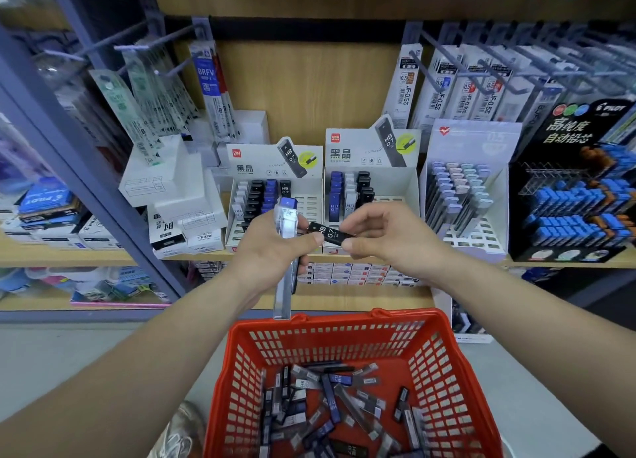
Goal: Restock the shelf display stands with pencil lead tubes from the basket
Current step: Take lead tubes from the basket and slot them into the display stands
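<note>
Fingers (347, 245) of the right hand (389, 237) pinch one end of a small black plastic lead tube (330, 233) marked HB 0.7. The left hand (272, 247) thumbs its other end while gripping a long clear blue-capped tube (288, 223) upright, probably spare stock. White cardboard display stands (261, 161) wait at twelve o'clock, half-filled; red plastic basket (344, 320) of loose tubes at six.

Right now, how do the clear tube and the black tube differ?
The clear tube has a blue cap and see-through body; the black tube is opaque, printed HB 0.7. The clear tube stands near upright; the black tube lies near level. The left hand grips the clear tube; the right hand pinches the black tube's end. Both are slim tubes.
</note>
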{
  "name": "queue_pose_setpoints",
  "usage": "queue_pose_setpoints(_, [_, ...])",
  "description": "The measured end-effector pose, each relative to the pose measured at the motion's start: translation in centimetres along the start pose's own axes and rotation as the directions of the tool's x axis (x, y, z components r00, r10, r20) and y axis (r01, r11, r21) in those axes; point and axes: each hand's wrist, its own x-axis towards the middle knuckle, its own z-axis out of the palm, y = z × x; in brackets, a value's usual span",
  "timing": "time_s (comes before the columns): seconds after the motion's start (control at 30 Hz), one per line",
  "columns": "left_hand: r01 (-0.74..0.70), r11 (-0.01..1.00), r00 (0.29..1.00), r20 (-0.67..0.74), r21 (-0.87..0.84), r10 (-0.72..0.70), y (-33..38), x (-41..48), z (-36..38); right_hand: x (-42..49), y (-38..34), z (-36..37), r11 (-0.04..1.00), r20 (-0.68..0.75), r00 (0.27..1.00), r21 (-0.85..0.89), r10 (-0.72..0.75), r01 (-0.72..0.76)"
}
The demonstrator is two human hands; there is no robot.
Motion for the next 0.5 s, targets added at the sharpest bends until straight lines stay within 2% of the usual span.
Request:
queue_pose_setpoints(0.23, [0.003, 1.000, 1.000, 0.014, -0.008, -0.003, 0.0, -0.2, -1.1, 1.0, 0.5, 1.2, 0.999, 0.078, 0.996, 0.014, 0.039, -0.041])
queue_pose_setpoints(0.33, [0.005, 1.000, 1.000, -0.013, -0.002, -0.005, 0.0, 0.0, -2.8, 1.9, 0.5, 1.4, 0.998, 0.110, 0.993, -0.045, 0.040, -0.035])
queue_pose_setpoints(0.4, [-0.003, 1.000, 0.998, -0.062, -0.007, 0.002, 0.1, 0.2, -4.1, 3.3, 0.2, 1.8, 0.997, 0.085, 0.996, -0.082, 0.017, -0.010])
queue_pose_setpoints(0.5, [-0.012, 0.997, 0.991, -0.132, -0.072, 0.002, 0.2, 0.5, -6.0, 6.7, -0.4, 2.8, 0.991, -0.058, 0.998, -0.133, -0.032, 0.024])
